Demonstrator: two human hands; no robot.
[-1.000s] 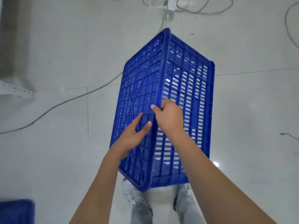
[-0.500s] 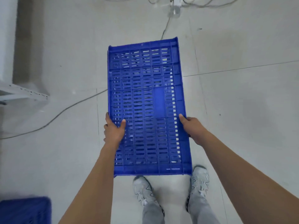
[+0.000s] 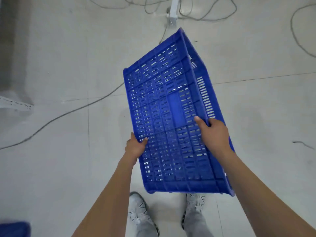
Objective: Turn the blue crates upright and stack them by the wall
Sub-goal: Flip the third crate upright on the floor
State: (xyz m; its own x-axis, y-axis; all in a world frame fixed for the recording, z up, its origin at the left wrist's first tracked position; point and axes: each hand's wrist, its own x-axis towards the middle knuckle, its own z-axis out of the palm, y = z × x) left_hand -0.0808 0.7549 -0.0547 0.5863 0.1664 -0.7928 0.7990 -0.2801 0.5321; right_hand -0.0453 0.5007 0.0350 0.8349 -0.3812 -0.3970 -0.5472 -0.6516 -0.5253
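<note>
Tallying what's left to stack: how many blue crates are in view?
2: one blue crate held in both hands, tilted over the floor; a second blue crate's corner at bottom left. Others may be out of frame.

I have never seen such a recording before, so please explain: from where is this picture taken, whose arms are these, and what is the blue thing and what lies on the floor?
The camera sits on a person's head and looks down, so you see that person's own arms and, at the bottom, their shoes. There is no robot here. The left hand and the right hand each grip one long edge of a blue crate, holding it tilted above the floor with its slotted bottom facing the camera. On the pale tiled floor lie grey cables and a white power strip. The corner of another blue crate shows at the lower left.
</note>
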